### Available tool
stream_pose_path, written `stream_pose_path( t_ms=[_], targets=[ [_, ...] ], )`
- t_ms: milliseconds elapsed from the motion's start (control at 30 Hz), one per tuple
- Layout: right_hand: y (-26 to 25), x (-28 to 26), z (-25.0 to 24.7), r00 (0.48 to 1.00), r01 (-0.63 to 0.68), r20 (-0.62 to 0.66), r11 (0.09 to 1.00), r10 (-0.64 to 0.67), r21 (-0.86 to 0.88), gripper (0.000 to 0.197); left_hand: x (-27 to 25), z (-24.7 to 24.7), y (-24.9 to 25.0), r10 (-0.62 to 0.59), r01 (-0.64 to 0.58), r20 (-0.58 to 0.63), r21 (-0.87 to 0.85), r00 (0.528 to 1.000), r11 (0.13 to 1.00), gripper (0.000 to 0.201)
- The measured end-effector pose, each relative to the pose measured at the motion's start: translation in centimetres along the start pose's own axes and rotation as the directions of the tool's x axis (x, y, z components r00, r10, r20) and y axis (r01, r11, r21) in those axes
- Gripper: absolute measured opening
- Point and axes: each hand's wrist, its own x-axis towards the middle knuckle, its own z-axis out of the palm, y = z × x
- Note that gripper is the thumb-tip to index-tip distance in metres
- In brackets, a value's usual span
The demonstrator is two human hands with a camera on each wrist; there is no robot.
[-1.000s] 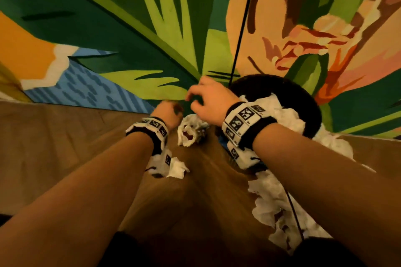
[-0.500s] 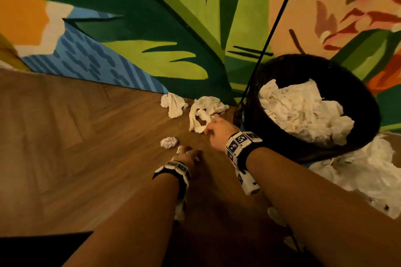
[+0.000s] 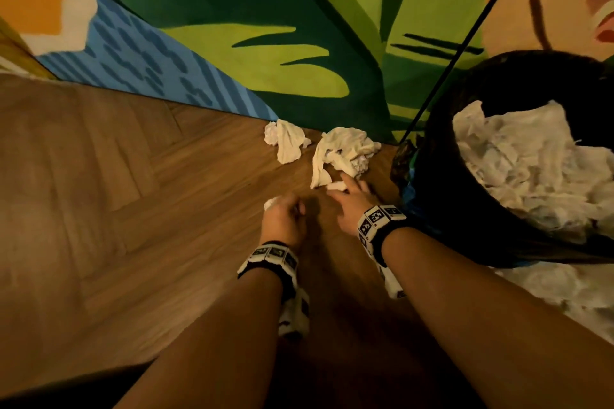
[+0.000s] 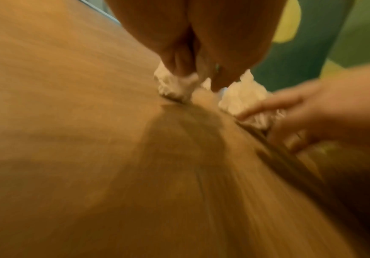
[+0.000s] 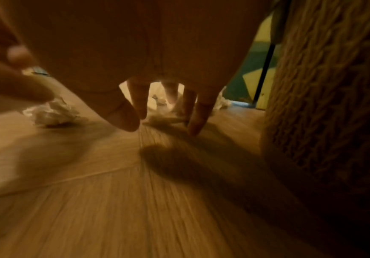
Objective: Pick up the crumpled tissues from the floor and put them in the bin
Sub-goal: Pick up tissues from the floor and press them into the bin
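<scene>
Pinching a small white crumpled tissue (image 3: 271,202), apparently, left hand (image 3: 282,221); right hand (image 3: 354,206) spread.

Your brown wood-plank floor (image 3: 99,209), laid in a herringbone pattern, runs up to the foot of the painted wall. Near that wall you have two loose white crumpled tissues: a smaller, draped one (image 3: 288,146) on the left and a larger, spread-out one (image 3: 342,156) just beside it on the right. Closer to you lies a small tight white tissue ball (image 3: 270,202), well apart from the draped one. To your right the dark woven round bin (image 3: 465,176) stands on the floor, just beside the larger tissue. In front of the bin, at the right edge, a heap of white crumpled tissue (image 3: 564,295) lies on the planks.
</scene>
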Motion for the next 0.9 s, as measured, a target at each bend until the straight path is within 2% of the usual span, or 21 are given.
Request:
stream_pose_path(
  t_ms=[67, 133, 167, 233, 300, 367, 500, 567, 600, 667, 733, 767, 900],
  targets=[
    [0.2, 0.0, 0.4, 0.999, -0.024, -0.025, 0.998, 0.025, 0.063, 0.065, 1.6, -0.9, -0.2, -0.106, 0.104, -0.124, -0.023, 0.987, 0.994, 0.017],
    [0.3, -0.2, 0.5, 0.995, -0.016, -0.099, 0.993, 0.027, 0.114, 0.061, 3.0, -1.6, -0.6, -0.25, 0.244, -0.138, -0.059, 0.959, 0.968, 0.038],
    [0.3, -0.2, 0.6, 0.99, -0.006, -0.137, 0.991, 0.025, 0.135, 0.057, 3.5, -1.9, -0.7, -0.291, 0.286, -0.124, -0.059, 0.949, 0.956, 0.045],
    [0.2, -0.4, 0.7, 0.988, -0.006, -0.153, 0.983, 0.034, 0.185, 0.05, 4.0, -1.7, -0.9, -0.322, 0.321, -0.071, -0.02, 0.944, 0.947, 0.044],
    [0.0, -0.7, 1.1, 0.989, -0.029, -0.133, 0.972, 0.062, 0.232, 0.045, 3.8, -1.0, -1.4, -0.35, 0.349, 0.054, 0.022, 0.935, 0.937, 0.038],
    [0.1, -1.2, 1.8, 0.982, -0.045, -0.165, 0.964, 0.091, 0.262, 0.037, 2.7, -0.1, -2.1, -0.374, 0.374, 0.147, 0.032, 0.916, 0.927, 0.041],
    [0.9, -2.7, 3.4, 0.954, -0.004, -0.285, 0.955, 0.093, 0.298, 0.014, 1.2, 1.1, -3.0, -0.305, 0.286, 0.144, 0.137, 0.942, 0.948, 0.051],
    [1.2, -3.2, 3.7, 0.934, 0.017, -0.343, 0.947, 0.099, 0.32, 0.019, 1.2, 0.9, -2.4, -0.307, 0.295, 0.138, 0.104, 0.941, 0.95, 0.046],
    [1.3, -3.3, 3.6, 0.93, 0.007, -0.351, 0.948, 0.111, 0.318, 0.024, 1.2, 0.9, -2.1, -0.278, 0.271, 0.112, 0.072, 0.954, 0.96, 0.036],
    [1.5, -3.3, 3.2, 0.944, -0.03, -0.303, 0.952, 0.126, 0.304, 0.038, 1.4, 0.7, -1.1, -0.162, 0.16, 0.065, 0.035, 0.985, 0.986, 0.015],
    [1.7, -3.3, 2.8, 0.969, -0.028, -0.226, 0.953, 0.1, 0.303, 0.054, 1.5, 0.7, 0.2, -0.075, 0.073, 0.078, 0.033, 0.994, 0.997, 0.011],
    [1.8, -3.4, 2.6, 0.977, -0.014, -0.2, 0.952, 0.079, 0.307, 0.056, 1.6, 0.7, 0.8, -0.055, 0.052, 0.093, 0.039, 0.994, 0.998, 0.013],
    [2.3, -4.2, 2.6, 0.973, 0.009, -0.216, 0.922, 0.081, 0.387, 0.034, 2.2, 1.4, 2.0, -0.046, 0.027, 0.157, 0.12, 0.987, 0.992, 0.028]
  ],
)
